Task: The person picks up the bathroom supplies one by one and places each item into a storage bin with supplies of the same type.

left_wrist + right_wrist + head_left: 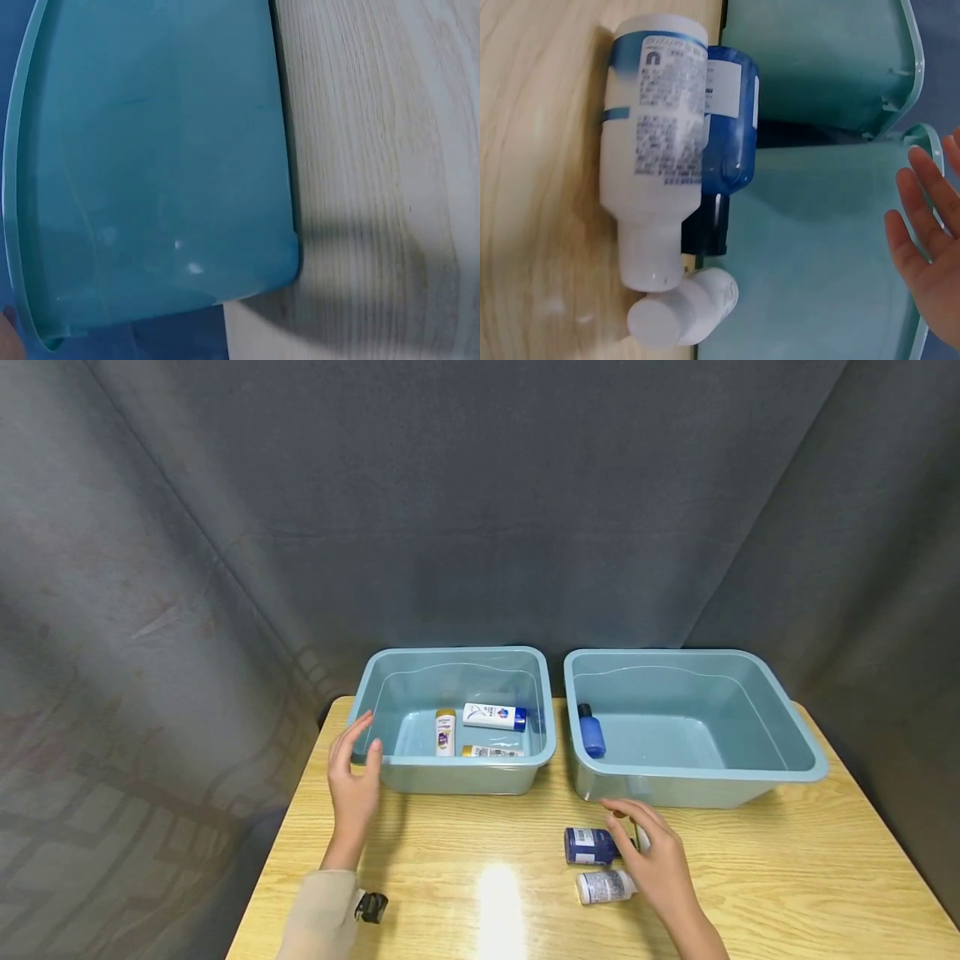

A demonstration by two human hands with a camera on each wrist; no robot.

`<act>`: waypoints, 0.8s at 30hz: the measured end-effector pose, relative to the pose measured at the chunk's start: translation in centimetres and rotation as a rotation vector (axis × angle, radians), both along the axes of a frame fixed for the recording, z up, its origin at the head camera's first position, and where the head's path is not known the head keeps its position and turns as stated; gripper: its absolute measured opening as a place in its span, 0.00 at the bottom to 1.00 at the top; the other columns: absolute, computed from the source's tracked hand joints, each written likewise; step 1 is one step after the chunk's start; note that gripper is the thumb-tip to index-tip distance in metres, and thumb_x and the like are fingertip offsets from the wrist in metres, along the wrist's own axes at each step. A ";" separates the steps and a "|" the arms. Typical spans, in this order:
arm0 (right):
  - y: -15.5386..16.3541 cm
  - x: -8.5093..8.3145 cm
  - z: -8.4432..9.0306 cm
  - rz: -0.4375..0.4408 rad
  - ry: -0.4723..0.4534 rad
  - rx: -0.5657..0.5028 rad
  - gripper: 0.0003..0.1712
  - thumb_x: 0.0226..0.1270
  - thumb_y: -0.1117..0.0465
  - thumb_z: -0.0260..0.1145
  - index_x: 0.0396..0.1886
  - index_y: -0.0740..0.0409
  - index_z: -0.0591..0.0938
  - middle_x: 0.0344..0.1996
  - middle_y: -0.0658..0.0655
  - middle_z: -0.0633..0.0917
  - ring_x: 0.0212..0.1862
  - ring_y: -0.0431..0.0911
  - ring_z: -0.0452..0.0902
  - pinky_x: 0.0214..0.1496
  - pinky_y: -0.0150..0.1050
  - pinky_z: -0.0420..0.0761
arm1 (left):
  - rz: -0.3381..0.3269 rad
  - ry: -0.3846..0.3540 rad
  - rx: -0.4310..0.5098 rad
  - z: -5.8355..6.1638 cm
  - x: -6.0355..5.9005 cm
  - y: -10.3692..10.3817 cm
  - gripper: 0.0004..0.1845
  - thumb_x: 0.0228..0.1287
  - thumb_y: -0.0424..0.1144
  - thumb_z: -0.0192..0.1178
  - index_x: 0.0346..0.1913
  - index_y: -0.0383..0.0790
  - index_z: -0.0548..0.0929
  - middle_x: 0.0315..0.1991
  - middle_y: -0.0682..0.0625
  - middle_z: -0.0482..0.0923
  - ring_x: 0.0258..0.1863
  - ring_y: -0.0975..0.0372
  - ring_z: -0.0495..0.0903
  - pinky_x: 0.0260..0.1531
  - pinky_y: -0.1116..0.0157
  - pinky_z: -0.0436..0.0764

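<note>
Head view: two pale teal tubs sit side by side at the middle of the frame on a light wooden surface, with dark cloth hung behind them. The left tub holds three small bottles lying on its floor — a white one with a yellow cap, a white one with a blue cap and a third, label up, against the near wall. The right tub holds one blue bottle with a dark cap, lying near its left wall.

The left hand is at the left tub's near-left corner, fingers straight and spread, thumb at the rim; it grips nothing. The left wrist view shows only that tub's outer wall and the wood grain beside it.

Lower right of the frame, the right hand hovers with relaxed, slightly bent fingers over two bottles lying on the surface just in front of the right tub — a dark blue bottle and, nearer the lower edge, a white bottle. Whether its fingertips touch either one cannot be told; it clasps nothing. In the right wrist view the two lie side by side, touching, the white one's printed label facing up, and a loose white cap lies at its neck.
</note>
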State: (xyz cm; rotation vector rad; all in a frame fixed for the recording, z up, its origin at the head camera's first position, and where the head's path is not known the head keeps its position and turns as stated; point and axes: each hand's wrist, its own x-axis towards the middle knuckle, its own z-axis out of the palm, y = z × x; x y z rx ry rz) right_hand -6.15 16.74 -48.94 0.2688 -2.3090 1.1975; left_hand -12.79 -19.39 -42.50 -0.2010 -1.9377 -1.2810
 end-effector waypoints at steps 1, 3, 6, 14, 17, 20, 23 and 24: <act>0.1 0.1 -0.1 -0.006 0.001 -0.001 0.19 0.53 0.78 0.71 0.44 0.59 0.87 0.41 0.55 0.87 0.48 0.27 0.74 0.53 0.17 0.68 | -0.014 0.012 -0.019 0.0 0.0 0.1 0.17 0.60 0.17 0.58 0.53 0.21 0.80 0.55 0.30 0.78 0.58 0.41 0.71 0.63 0.69 0.64; 0.4 0.2 -0.3 -0.016 0.001 -0.002 0.19 0.53 0.79 0.71 0.44 0.59 0.87 0.41 0.55 0.87 0.46 0.30 0.76 0.51 0.18 0.69 | -0.036 0.033 -0.046 0.1 -0.1 0.5 0.17 0.59 0.16 0.58 0.52 0.21 0.80 0.55 0.30 0.78 0.57 0.40 0.71 0.63 0.69 0.64; 0.8 0.3 -0.4 -0.026 0.008 0.004 0.19 0.52 0.79 0.71 0.44 0.60 0.87 0.40 0.55 0.87 0.43 0.34 0.78 0.50 0.18 0.71 | -0.070 0.042 -0.070 0.2 -0.2 1.0 0.17 0.58 0.16 0.59 0.51 0.21 0.80 0.55 0.30 0.78 0.57 0.40 0.72 0.63 0.68 0.64; 2.0 0.3 -0.6 -0.029 0.066 -0.003 0.20 0.52 0.80 0.70 0.45 0.63 0.86 0.37 0.57 0.86 0.42 0.30 0.76 0.51 0.18 0.70 | -0.103 0.026 -0.086 0.8 -0.4 2.6 0.17 0.57 0.17 0.61 0.51 0.23 0.81 0.55 0.32 0.79 0.57 0.40 0.72 0.64 0.64 0.63; 2.3 0.3 -0.6 -0.036 0.073 -0.005 0.20 0.51 0.81 0.70 0.45 0.63 0.87 0.37 0.58 0.86 0.43 0.29 0.75 0.51 0.19 0.70 | -0.103 -0.007 -0.094 0.9 -0.3 3.1 0.16 0.57 0.18 0.61 0.50 0.25 0.82 0.55 0.33 0.79 0.57 0.43 0.73 0.63 0.65 0.65; 2.6 0.4 -0.5 -0.050 0.067 -0.001 0.20 0.52 0.81 0.70 0.45 0.63 0.87 0.37 0.58 0.86 0.43 0.29 0.75 0.51 0.19 0.70 | -0.107 -0.025 -0.102 0.8 -0.3 3.7 0.17 0.57 0.18 0.62 0.50 0.26 0.82 0.55 0.35 0.80 0.58 0.44 0.73 0.62 0.65 0.66; 2.9 0.6 -0.6 -0.067 0.051 -0.003 0.20 0.53 0.81 0.70 0.45 0.62 0.87 0.37 0.58 0.86 0.43 0.29 0.75 0.51 0.19 0.69 | -0.120 -0.016 -0.105 0.3 -0.6 4.1 0.18 0.55 0.18 0.63 0.50 0.25 0.82 0.54 0.35 0.80 0.57 0.44 0.73 0.62 0.65 0.66; 3.0 0.7 -0.6 -0.072 0.043 -0.007 0.20 0.53 0.81 0.69 0.46 0.62 0.87 0.37 0.58 0.86 0.43 0.29 0.75 0.51 0.19 0.69 | -0.125 -0.010 -0.109 0.0 -0.9 4.2 0.18 0.54 0.18 0.63 0.50 0.26 0.82 0.54 0.35 0.80 0.57 0.44 0.74 0.63 0.65 0.66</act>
